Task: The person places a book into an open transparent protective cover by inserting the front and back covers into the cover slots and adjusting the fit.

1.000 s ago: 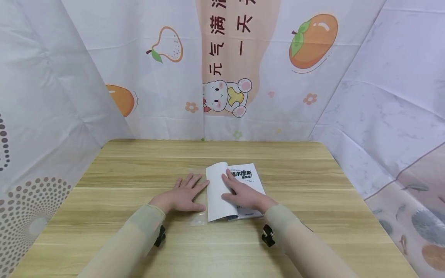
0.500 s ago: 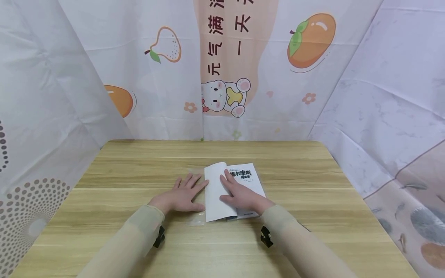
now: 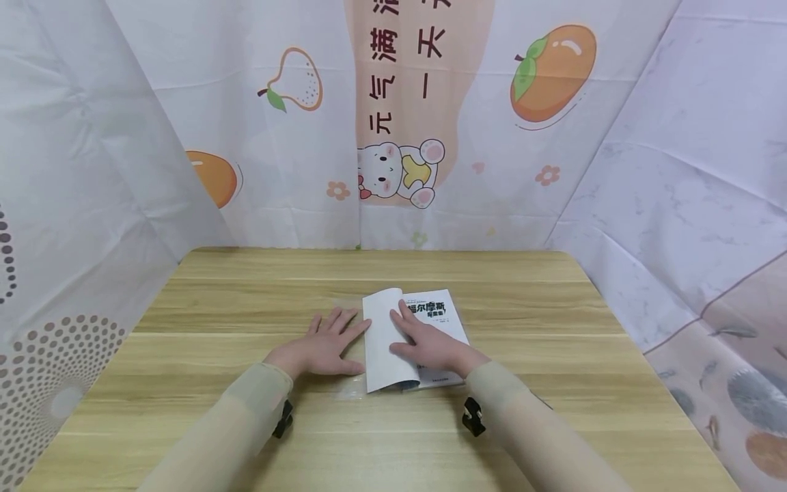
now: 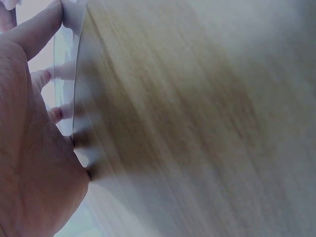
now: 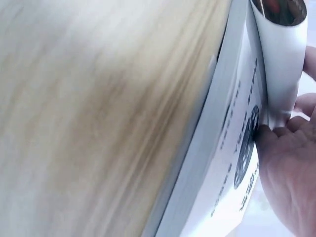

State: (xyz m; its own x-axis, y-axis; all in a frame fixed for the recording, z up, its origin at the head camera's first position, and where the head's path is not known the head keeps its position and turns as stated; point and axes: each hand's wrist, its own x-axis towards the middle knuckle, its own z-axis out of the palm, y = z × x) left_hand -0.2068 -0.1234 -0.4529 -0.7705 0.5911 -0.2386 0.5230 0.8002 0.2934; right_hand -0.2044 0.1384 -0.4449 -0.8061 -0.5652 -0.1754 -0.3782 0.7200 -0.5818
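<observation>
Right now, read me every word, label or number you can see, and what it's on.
"元气满", on the backdrop; next character cut off above.
"一天", also on the backdrop; next character cut off above.
"福尔摩斯", on the printed page; first character partly covered.
Beneath it, probably "探案集", slightly blurred.
Other print on that page: too small or blurred to read.

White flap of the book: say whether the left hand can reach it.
Probably yes: the left hand lies beside the white flap, one of its fingers at the edge, with nothing visible between; the right hand covers only part.
</observation>
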